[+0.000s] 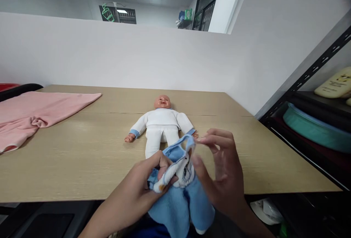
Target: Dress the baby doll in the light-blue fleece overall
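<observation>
A small blue baby garment (171,203) with a white patterned part hangs in front of me, over the table's near edge. Its blue-trimmed opening faces up. My left hand (145,181) is closed on the white band, thumb inside the opening. At the opening's right rim, my right hand (222,168) touches the fabric with fingertips and thumb, its other fingers curled loosely. Beyond the garment lies a baby doll (162,119) on its back, in a white long-sleeved top with blue cuffs and white trousers. Its lower legs are hidden behind the garment and my left hand.
A pink cloth garment (49,106) is spread on the left of the wooden table (95,165). On the right stands a black metal shelf (304,71) with a yellow bottle (336,84) and a teal basin-like item (315,128). A white wall (123,59) closes off the back.
</observation>
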Action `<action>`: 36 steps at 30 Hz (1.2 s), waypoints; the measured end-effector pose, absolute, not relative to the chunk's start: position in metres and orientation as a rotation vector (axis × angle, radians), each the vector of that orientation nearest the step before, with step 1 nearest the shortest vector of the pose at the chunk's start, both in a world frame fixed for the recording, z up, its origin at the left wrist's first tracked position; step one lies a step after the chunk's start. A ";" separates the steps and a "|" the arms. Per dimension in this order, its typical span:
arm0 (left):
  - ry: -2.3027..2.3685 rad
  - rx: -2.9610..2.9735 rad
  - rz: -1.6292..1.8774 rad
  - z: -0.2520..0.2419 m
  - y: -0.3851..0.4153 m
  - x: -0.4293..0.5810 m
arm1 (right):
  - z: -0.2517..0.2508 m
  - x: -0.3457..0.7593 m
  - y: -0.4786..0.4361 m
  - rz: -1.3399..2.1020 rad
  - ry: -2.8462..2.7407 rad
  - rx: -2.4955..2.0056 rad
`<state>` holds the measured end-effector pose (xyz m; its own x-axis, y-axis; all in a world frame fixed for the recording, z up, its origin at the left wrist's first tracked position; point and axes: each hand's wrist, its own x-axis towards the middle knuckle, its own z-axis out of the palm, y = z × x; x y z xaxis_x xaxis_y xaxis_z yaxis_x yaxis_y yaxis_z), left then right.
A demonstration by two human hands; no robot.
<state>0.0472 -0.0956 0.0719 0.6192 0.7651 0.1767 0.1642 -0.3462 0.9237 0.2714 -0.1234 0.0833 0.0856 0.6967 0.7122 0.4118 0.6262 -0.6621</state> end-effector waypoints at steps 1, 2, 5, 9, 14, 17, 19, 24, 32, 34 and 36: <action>0.725 1.867 0.766 0.074 -0.094 0.043 | 0.086 0.278 -0.125 0.248 -1.651 -0.950; 0.711 1.909 0.775 0.076 -0.093 0.038 | 0.089 0.285 -0.125 0.264 -1.774 -0.932; 0.669 2.086 0.795 0.086 -0.090 0.020 | 0.097 0.298 -0.121 0.541 -2.137 -0.871; 0.478 2.121 0.867 0.093 -0.082 0.004 | 0.098 0.294 -0.105 0.811 -2.292 -0.710; 0.088 2.098 0.577 0.101 -0.076 0.004 | 0.094 0.281 -0.088 1.017 -2.125 -0.426; 0.110 2.128 0.424 0.109 -0.079 -0.004 | 0.095 0.282 -0.087 1.213 -2.185 -0.462; 0.197 2.149 0.406 0.113 -0.082 -0.013 | 0.096 0.285 -0.090 1.192 -2.232 -0.543; 0.349 2.187 0.607 0.109 -0.086 -0.022 | 0.089 0.273 -0.096 1.053 -2.166 -0.636; 0.783 2.187 0.651 0.085 -0.080 -0.030 | 0.081 0.246 -0.104 1.097 -2.322 -0.743; 0.757 2.130 0.622 0.069 -0.074 -0.039 | 0.084 0.249 -0.103 1.013 -2.203 -0.774; 0.790 2.053 0.585 0.056 -0.069 -0.043 | 0.083 0.253 -0.099 1.029 -2.108 -0.855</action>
<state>-0.0425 -0.0685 0.0564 0.6928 0.7114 0.1177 0.3200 -0.4497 0.8339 0.2533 -0.0991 0.0832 -0.5880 0.7681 0.2536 0.2727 0.4834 -0.8318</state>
